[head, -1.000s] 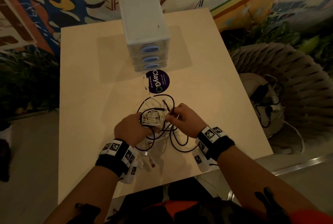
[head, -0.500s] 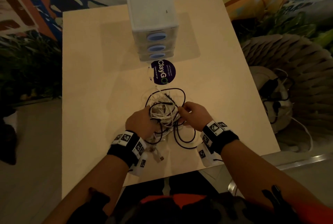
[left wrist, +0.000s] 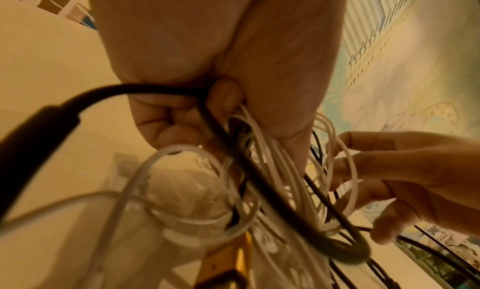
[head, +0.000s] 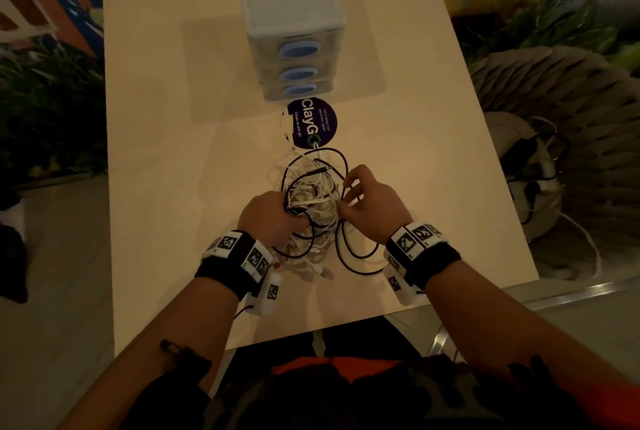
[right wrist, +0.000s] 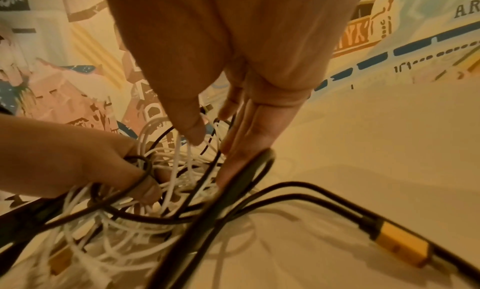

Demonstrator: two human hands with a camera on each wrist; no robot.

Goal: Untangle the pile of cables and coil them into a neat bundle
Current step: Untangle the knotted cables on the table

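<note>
R hand shifted; cables tangled.

- Round dark sticker on the table, just in front of the drawer box: large white "ClayG", the last letter a green ring, so it probably reads "ClayGo".
- Same sticker, small print: "Let's keep our pantries clean" and "Clean as you go".
- Wall painting, right wrist view: letters "AR" at the edge; other marks unreadable.
</note>
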